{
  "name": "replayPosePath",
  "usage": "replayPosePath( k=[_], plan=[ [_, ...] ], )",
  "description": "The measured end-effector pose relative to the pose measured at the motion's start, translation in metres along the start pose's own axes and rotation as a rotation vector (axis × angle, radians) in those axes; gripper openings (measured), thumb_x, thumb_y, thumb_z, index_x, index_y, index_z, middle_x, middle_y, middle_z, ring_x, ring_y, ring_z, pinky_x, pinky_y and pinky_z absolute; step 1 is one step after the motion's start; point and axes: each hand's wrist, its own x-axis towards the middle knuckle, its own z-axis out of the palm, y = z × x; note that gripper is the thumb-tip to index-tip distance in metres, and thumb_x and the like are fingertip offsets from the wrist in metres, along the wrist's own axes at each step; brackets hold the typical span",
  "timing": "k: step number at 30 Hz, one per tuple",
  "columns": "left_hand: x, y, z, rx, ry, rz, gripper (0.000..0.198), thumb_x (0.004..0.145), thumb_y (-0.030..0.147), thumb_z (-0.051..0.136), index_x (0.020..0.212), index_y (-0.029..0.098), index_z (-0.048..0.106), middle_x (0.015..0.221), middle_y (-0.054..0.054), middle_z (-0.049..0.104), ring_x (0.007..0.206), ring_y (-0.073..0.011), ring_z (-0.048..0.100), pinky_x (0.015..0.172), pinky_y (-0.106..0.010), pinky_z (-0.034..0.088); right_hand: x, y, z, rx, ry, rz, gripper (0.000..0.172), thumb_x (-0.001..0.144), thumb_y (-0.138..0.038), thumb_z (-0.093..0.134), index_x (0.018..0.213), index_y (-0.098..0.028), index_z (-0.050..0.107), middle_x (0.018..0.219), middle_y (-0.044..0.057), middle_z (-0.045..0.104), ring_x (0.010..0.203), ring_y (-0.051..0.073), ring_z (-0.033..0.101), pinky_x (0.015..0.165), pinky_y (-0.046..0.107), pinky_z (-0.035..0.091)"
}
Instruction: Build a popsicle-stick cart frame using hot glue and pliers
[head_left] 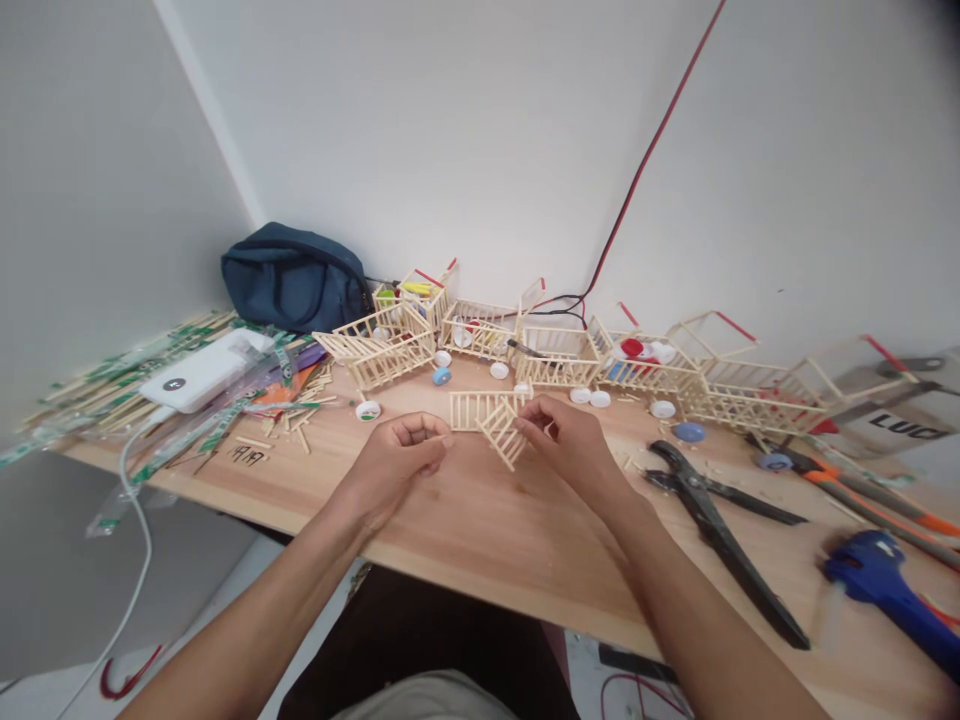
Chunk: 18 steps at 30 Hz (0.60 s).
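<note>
My right hand (559,440) pinches the upper right edge of a small wooden-stick lattice panel (501,434), which tilts in front of a second stick panel (466,411) near the middle of the table. To the left, my left hand (409,448) is held just above the tabletop with its fingers curled in and the thumb against them; whether anything small is between them is hidden. Behind both hands stands a row of miniature stick carts, among them an open cart (559,355) and a slanted one (390,350), with bottle-cap wheels around them.
On the left are a white power bank (206,372) with a cable, wrapped sticks (135,365) and a navy pouch (296,278). Black pliers (720,530), orange-handled pliers (862,490) and a blue glue gun (892,585) lie on the right. The table's front edge is close to my body.
</note>
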Motion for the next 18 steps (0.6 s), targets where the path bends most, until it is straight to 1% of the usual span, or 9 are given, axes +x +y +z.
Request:
replayPosePath(
  k=[2,6,8,12,18],
  plan=[
    [-0.0008,-0.0001,0.0012,0.065,0.025,0.022,0.013,0.068,0.02,0.069,0.071,0.014,0.059,0.054,0.006,0.046,0.049,-0.0038,0.034,0.049,-0.017,0.023,-0.0002,-0.0005,-0.0003,-0.004,-0.002,0.002,0.009,0.084,-0.027,0.056,0.079,-0.02,0.061,0.071,0.0,0.063,0.062,0.013,0.052,0.06,0.026,0.037],
    [-0.0037,0.0003,0.0037,0.181,0.042,0.111,0.013,0.068,0.022,0.068,0.071,0.014,0.058,0.06,0.005,0.049,0.054,-0.0056,0.04,0.052,-0.018,0.029,-0.0004,-0.0021,-0.001,-0.003,-0.005,0.004,0.009,0.084,-0.027,0.056,0.078,-0.02,0.06,0.07,0.0,0.062,0.061,0.013,0.051,0.059,0.026,0.037],
    [-0.0048,-0.0001,0.0045,0.234,0.046,0.139,0.012,0.067,0.021,0.067,0.071,0.015,0.058,0.06,0.004,0.049,0.055,-0.0063,0.041,0.052,-0.018,0.03,-0.0003,-0.0025,-0.0012,-0.003,-0.004,-0.004,0.01,0.084,-0.027,0.056,0.077,-0.021,0.059,0.07,0.0,0.062,0.06,0.013,0.051,0.059,0.026,0.037],
    [-0.0056,-0.0018,0.0047,0.311,0.05,0.169,0.008,0.069,0.02,0.063,0.072,0.015,0.058,0.06,0.005,0.048,0.054,-0.0066,0.04,0.051,-0.018,0.029,0.0001,-0.0022,-0.0011,-0.006,-0.01,0.001,0.009,0.084,-0.027,0.056,0.078,-0.02,0.06,0.07,0.0,0.063,0.061,0.013,0.052,0.059,0.026,0.037],
    [-0.0065,-0.0006,0.0051,0.366,0.05,0.187,0.007,0.068,0.02,0.061,0.071,0.015,0.057,0.059,0.005,0.048,0.054,-0.0068,0.04,0.051,-0.018,0.03,0.0006,-0.002,-0.0013,-0.018,-0.025,0.017,0.007,0.083,-0.025,0.058,0.079,-0.02,0.061,0.072,-0.001,0.063,0.062,0.013,0.052,0.061,0.026,0.037]
  ],
)
